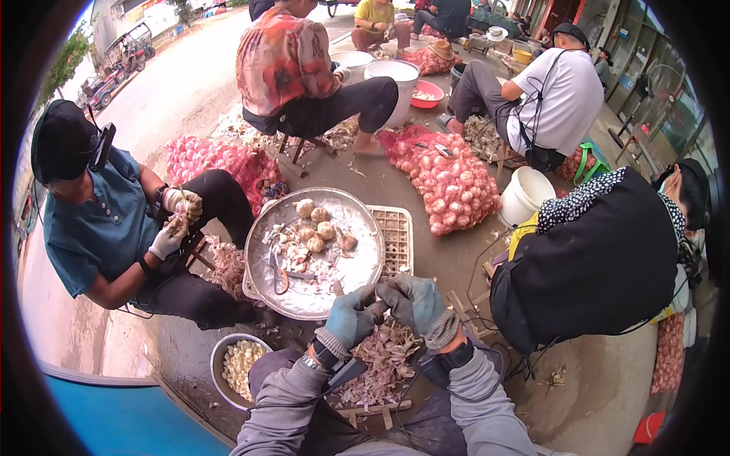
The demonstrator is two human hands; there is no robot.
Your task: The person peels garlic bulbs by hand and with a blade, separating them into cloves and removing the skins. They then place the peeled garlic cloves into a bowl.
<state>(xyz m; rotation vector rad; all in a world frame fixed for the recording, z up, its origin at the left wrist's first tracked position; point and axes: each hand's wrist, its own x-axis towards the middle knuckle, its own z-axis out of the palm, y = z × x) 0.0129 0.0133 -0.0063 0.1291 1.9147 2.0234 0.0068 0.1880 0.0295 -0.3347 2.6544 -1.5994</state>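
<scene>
My left hand point(352, 313) and my right hand point(417, 300), both in blue-grey work gloves, meet at the fingertips just past the near right rim of a round metal pan point(357, 262). Both are closed, fingers pinched; what they hold, if anything, is hidden by the gloves. Several whole garlic bulbs point(317, 228) lie in the pan among loose cloves and papery skins. A small curved tool with an orange-edged handle point(282, 282) rests there too. Below my hands, garlic skins point(380, 361) are heaped between my knees. Peeled cloves point(242, 368) fill a metal bowl point(217, 370) at lower left.
A plastic crate point(398, 235) supports the pan. Red mesh sacks of garlic point(449, 186) lie beyond it, with a white bucket point(526, 196) at right. A co-worker in blue point(114, 213) sits close on the left; another in black point(593, 266) bends close on the right.
</scene>
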